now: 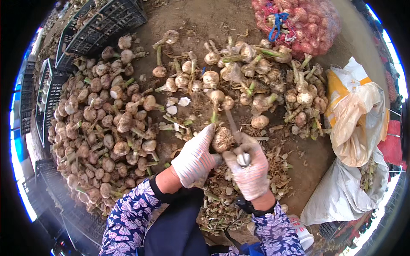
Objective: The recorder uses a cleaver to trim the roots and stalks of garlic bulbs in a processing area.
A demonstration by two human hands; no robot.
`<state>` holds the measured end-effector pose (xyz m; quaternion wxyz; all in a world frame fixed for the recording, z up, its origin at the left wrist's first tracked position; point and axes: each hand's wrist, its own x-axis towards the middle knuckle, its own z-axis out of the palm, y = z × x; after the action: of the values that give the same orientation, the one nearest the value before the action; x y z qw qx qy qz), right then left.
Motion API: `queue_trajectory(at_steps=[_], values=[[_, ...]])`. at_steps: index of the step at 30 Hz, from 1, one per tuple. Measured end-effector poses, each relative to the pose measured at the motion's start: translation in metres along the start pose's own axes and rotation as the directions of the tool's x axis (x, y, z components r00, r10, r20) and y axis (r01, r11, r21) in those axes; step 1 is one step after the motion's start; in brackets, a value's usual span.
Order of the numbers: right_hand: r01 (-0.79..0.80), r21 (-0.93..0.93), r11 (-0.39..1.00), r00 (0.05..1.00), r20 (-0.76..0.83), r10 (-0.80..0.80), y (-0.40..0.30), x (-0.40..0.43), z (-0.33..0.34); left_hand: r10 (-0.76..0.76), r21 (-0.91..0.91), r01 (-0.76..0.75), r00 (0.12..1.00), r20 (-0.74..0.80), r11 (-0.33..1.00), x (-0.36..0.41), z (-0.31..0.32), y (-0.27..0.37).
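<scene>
In a striped work glove, my left hand (196, 156) grips a garlic bulb (223, 139) whose rough root end faces up. My right hand (249, 166), also gloved, is closed around a knife; its blade (231, 122), slightly blurred, points away from me just right of the bulb. The round metal end of the handle (243, 159) shows between the fingers. Beyond the hands lie loose garlic bulbs with cut green stems (216, 97). Pale cut root discs (172, 110) and stem pieces rest on the soil to the left of them.
A large heap of garlic (105, 128) covers the ground at left, bordered by black plastic crates (102, 28). Another garlic pile (262, 70) lies ahead. A full red mesh bag (307, 28) stands beyond it. White woven sacks (339, 192) sit at right; trimmings (221, 208) litter the ground below my hands.
</scene>
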<state>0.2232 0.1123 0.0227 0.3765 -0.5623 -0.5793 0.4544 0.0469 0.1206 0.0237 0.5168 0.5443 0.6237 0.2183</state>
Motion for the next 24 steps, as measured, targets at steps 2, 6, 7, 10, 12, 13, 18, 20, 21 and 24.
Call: queue_trajectory(at_steps=[2, 6, 7, 10, 12, 13, 18, 20, 21, 24], values=[[-0.315, -0.069, 0.947, 0.941, 0.108, 0.321, -0.012, -0.008, -0.017, -0.017, -0.109, 0.024, 0.998, 0.066, 0.994, -0.005, -0.009, -0.005], [0.325, -0.458, 0.827, 0.922, 0.348, -0.170, -0.004, -0.008, -0.029, 0.063, -0.623, 0.019, 0.992, 0.110, 0.782, -0.017, 0.000, -0.024], [0.376, -0.481, 0.792, 0.898, 0.401, -0.183, -0.006, -0.008, -0.028, 0.062, -0.622, 0.022, 0.992, 0.112, 0.783, -0.018, 0.001, -0.023], [0.437, -0.525, 0.731, 0.864, 0.472, -0.177, -0.012, -0.007, -0.028, -0.278, -0.846, 0.384, 0.914, 0.294, 0.370, -0.014, 0.003, -0.021], [0.450, -0.542, 0.710, 0.855, 0.491, -0.168, -0.014, -0.006, -0.027, -0.254, -0.882, 0.433, 0.888, 0.382, 0.184, -0.015, 0.003, -0.040], [0.444, -0.525, 0.726, 0.855, 0.491, -0.168, -0.013, -0.005, -0.025, -0.214, -0.882, 0.471, 0.861, 0.461, -0.008, -0.016, 0.004, -0.049], [0.462, -0.463, 0.757, 0.849, 0.477, -0.227, 0.012, -0.003, -0.019, -0.225, -0.848, 0.520, 0.819, 0.528, -0.100, -0.018, 0.015, -0.065], [0.475, -0.441, 0.761, 0.840, 0.485, -0.243, 0.027, -0.001, -0.019, -0.142, -0.811, 0.549, 0.803, 0.579, -0.204, -0.025, 0.007, -0.063], [0.489, -0.424, 0.763, 0.831, 0.492, -0.259, 0.031, -0.002, -0.023, -0.138, -0.804, 0.556, 0.797, 0.588, -0.211, -0.029, -0.001, -0.042], [0.176, -0.638, 0.750, 0.916, 0.385, 0.112, 0.055, 0.012, -0.040, 0.130, -0.313, -0.004, 0.915, 0.383, 0.950, -0.055, -0.023, -0.011]])
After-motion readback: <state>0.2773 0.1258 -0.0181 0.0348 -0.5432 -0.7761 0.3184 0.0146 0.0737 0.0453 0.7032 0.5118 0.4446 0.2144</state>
